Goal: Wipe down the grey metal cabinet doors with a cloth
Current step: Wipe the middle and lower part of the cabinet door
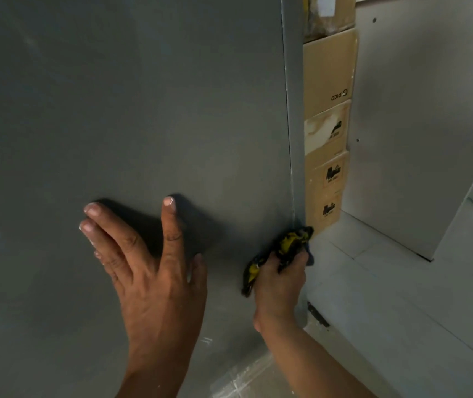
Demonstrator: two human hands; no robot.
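The left hand [155, 271] is laid flat, fingers spread, on the grey cabinet door [132, 104]. A black-and-yellow cloth [282, 248], bunched in the right hand [279, 285], is apparently pressed against the door's right edge, beside stacked cardboard boxes [328, 122].

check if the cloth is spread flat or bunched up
Bunched up: the cloth is crumpled in the right hand grip, at the grey door right edge.

1 head-worn camera looks down, close against the cabinet door [129, 96].
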